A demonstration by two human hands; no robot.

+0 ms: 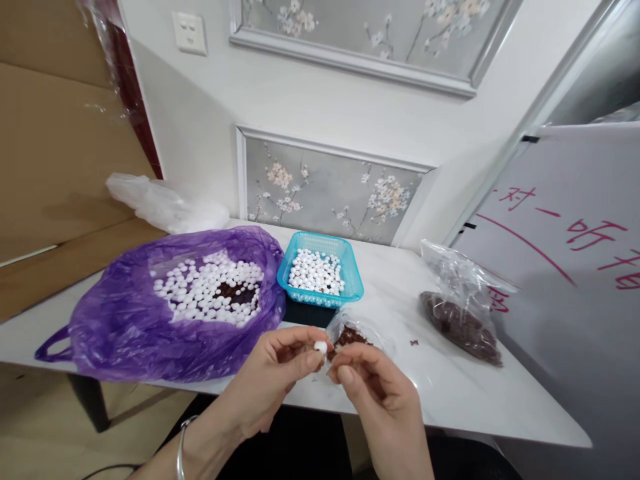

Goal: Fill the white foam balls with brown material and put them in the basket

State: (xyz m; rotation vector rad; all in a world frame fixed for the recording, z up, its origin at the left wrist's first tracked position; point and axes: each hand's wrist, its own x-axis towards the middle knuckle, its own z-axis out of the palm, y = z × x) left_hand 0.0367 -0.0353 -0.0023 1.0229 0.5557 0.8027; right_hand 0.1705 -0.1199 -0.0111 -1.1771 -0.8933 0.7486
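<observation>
Between the two sets of fingertips, just above the near edge of the counter (450,400), sits one small white bead (321,347) — pinched by the left hand (273,387), thumb and forefinger closed together on it. Right hand (383,400) meets it from the other side, fingers curled and drawn together, tips touching or all but touching the bead; whether it grips anything of its own I cannot tell. A silver bangle (181,443) rings the left wrist. Just behind the hands lies a small clear bag (357,332), open, with dark reddish-brown bits inside. Behind that, a turquoise mesh basket (350,277) holds a heap of the same white beads with a few dark specks mixed in. Left of the basket and touching it, a purple plastic bag (115,333) lies spread open — many white beads in it around a dark brown patch. Well to the right, a larger clear bag (463,313) holds more of the dark brown material; a few loose dark crumbs (414,343) lie on the counter between it and the small bag. Far left at the back, a crumpled white plastic bag (165,203) rests against the wall.
</observation>
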